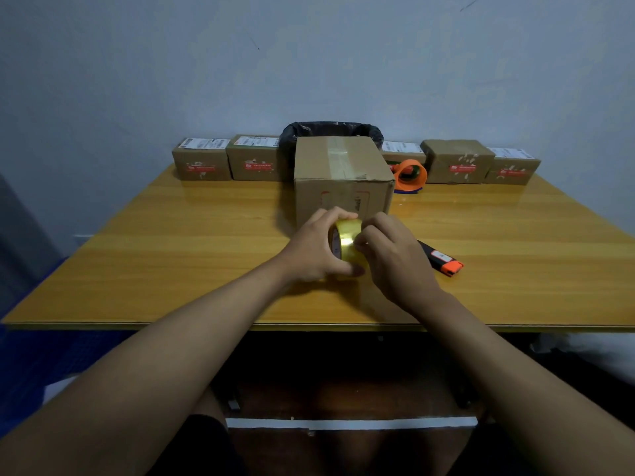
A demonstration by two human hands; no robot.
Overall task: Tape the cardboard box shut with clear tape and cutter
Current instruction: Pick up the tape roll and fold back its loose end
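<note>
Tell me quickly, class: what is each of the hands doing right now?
Left hand: closed around the tape roll, holding it.
Right hand: fingertips pinched at the roll's surface, on the tape.

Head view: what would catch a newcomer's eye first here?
Both hands meet at table centre on a shiny tape roll: left hand grips it, right hand picks at it. Just behind stands the cardboard box; an orange-tipped cutter lies to the right.
</note>
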